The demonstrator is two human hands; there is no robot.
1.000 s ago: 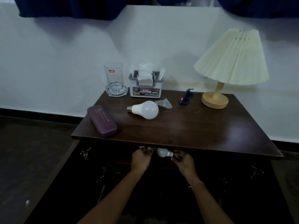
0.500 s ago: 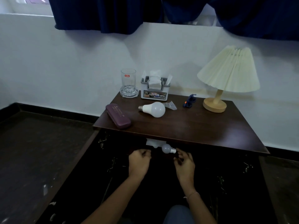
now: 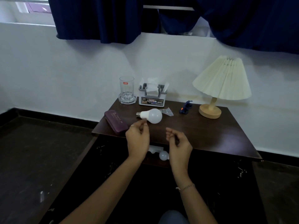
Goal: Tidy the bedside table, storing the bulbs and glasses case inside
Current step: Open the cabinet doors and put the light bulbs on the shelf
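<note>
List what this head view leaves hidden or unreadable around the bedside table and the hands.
- Small bulb: its base end is covered by the right hand.
- Space under the tabletop: too dark to tell drawer from shelf.
- White object beside that bulb: partly behind the left hand, unidentifiable.
- Glasses case: gold print too small to read.
- Large bulb: whether the left fingertips touch it is unclear.

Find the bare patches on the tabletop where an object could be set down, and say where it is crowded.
Bare: the wide front-right stretch of the tabletop, before the lamp. Crowded: the back-left, where glass, tissue box, large bulb and glasses case sit.
</note>
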